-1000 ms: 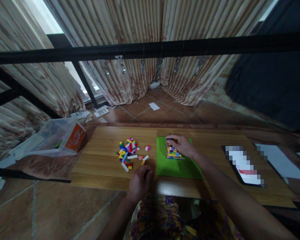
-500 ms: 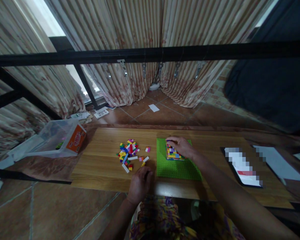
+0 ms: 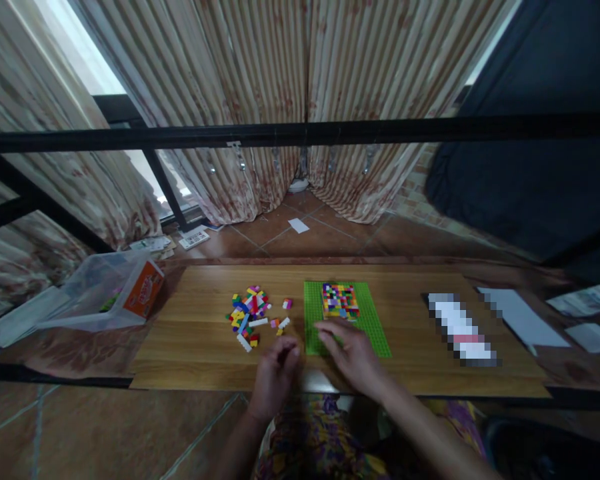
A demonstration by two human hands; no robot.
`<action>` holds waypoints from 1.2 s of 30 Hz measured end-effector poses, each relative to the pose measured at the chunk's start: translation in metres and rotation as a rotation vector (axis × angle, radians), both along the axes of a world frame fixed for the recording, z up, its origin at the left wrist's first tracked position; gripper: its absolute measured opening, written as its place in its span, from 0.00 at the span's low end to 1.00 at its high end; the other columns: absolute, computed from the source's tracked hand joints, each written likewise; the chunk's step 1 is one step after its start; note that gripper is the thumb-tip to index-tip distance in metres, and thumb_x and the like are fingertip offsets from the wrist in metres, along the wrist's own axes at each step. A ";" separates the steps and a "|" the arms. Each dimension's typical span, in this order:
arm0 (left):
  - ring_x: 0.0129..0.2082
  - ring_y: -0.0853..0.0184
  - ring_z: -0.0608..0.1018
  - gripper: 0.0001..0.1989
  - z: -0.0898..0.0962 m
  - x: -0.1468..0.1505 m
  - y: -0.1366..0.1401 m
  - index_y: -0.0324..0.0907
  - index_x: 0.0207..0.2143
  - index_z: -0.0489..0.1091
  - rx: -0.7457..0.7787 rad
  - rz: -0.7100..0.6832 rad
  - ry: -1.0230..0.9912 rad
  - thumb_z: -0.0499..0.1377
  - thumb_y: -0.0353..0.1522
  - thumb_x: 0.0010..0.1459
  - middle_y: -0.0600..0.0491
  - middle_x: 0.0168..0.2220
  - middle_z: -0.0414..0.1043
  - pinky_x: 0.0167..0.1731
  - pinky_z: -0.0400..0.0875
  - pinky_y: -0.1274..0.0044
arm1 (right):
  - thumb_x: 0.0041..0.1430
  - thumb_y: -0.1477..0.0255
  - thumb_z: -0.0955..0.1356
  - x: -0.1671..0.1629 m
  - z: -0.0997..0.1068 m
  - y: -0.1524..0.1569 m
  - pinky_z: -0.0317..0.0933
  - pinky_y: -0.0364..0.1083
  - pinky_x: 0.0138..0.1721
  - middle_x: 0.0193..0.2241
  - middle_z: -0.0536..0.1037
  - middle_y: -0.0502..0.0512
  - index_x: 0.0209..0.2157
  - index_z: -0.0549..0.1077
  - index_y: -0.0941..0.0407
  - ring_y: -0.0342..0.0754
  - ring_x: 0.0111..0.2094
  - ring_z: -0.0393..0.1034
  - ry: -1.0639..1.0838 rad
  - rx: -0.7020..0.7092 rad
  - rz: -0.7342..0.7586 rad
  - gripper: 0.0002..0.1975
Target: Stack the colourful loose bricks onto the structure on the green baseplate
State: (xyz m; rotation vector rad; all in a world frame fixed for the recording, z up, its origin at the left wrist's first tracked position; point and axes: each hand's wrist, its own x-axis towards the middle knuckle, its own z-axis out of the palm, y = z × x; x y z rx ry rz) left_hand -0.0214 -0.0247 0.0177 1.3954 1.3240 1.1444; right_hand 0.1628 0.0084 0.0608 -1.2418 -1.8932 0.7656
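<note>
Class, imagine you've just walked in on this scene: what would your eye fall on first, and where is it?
First, the bright green baseplate on the wooden table, with multicoloured joined bricks on its far part and the right hand over its near part. Next, the colourful loose bricks to its left, beyond the left hand. Then the orange label on the clear bin, left of the table.

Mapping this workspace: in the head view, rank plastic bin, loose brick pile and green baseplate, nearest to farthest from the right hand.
1. Green baseplate: partly under right hand.
2. Loose brick pile: leftward.
3. Plastic bin: at the far left.
</note>
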 end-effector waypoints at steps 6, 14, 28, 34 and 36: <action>0.25 0.72 0.72 0.22 0.013 0.018 -0.008 0.42 0.47 0.63 -0.271 -0.162 -0.420 0.63 0.40 0.53 0.57 0.27 0.71 0.27 0.67 0.79 | 0.67 0.66 0.60 -0.013 0.003 -0.046 0.63 0.46 0.45 0.38 0.76 0.54 0.46 0.76 0.49 0.47 0.41 0.70 0.164 -0.198 0.122 0.15; 0.21 0.75 0.69 0.22 0.013 0.026 -0.011 0.41 0.43 0.68 -0.413 -0.184 -0.609 0.66 0.41 0.48 0.58 0.24 0.68 0.23 0.65 0.81 | 0.64 0.64 0.64 -0.005 0.007 -0.053 0.63 0.45 0.42 0.30 0.74 0.51 0.31 0.76 0.54 0.46 0.37 0.70 0.355 -0.277 0.075 0.12; 0.21 0.77 0.69 0.19 0.010 0.030 -0.016 0.40 0.38 0.71 -0.513 -0.202 -0.725 0.69 0.38 0.45 0.57 0.27 0.70 0.24 0.64 0.82 | 0.60 0.66 0.67 0.002 -0.001 -0.058 0.65 0.44 0.36 0.31 0.72 0.49 0.34 0.74 0.54 0.43 0.31 0.71 0.465 -0.352 0.070 0.07; 0.21 0.75 0.69 0.19 0.008 0.033 -0.015 0.40 0.39 0.71 -0.528 -0.176 -0.676 0.68 0.40 0.47 0.56 0.25 0.69 0.23 0.63 0.81 | 0.61 0.68 0.67 0.007 0.001 -0.055 0.62 0.44 0.39 0.31 0.74 0.50 0.33 0.76 0.53 0.45 0.36 0.70 0.371 -0.299 0.027 0.06; 0.22 0.75 0.69 0.20 0.007 0.031 -0.014 0.40 0.39 0.71 -0.513 -0.176 -0.645 0.67 0.42 0.48 0.55 0.26 0.70 0.24 0.63 0.81 | 0.61 0.68 0.67 0.009 0.000 -0.053 0.62 0.44 0.39 0.32 0.74 0.51 0.32 0.76 0.53 0.45 0.36 0.70 0.341 -0.285 0.023 0.07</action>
